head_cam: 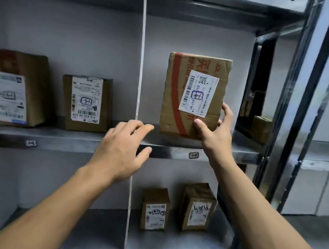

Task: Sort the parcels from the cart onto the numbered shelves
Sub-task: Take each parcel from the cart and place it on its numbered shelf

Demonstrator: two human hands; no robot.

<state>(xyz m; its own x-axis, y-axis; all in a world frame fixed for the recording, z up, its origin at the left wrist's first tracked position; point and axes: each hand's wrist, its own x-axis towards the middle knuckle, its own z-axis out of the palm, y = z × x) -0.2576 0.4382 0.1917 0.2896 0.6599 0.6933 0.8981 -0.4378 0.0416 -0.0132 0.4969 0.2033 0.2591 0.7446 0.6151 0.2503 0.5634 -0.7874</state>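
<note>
Placing step, judged near its end: setting a parcel (193, 94) upright on the upper shelf (71, 142), in the bay right of the divider (139, 73), seemingly down on the metal at its bottom edge. Reading the label (199, 93) sideways: a boxed handwritten mark, apparently matching the tag (193, 155) on the shelf lip just below, though too small to be sure.

Gripping with the right hand (215, 129) at the lower right corner: pressing the thumb flat on the front face under the label, curling the fingers round the right edge, reaching up and forward from lower right. Holding nothing in the left hand (123, 146): palm down, fingers relaxed and slightly spread, hovering over the shelf lip near the divider, apart from the parcel, reaching up from lower left.

Next, probably: easing thumb and fingers off without dragging the corner, checking that so tall and narrow a stand does not tip, perhaps nudging it back from the lip with the free hand, then drawing both arms out and turning to the cart, not in view here. Leaving alone the left-bay boxes (86, 104) and the lower boxes (198, 208).
</note>
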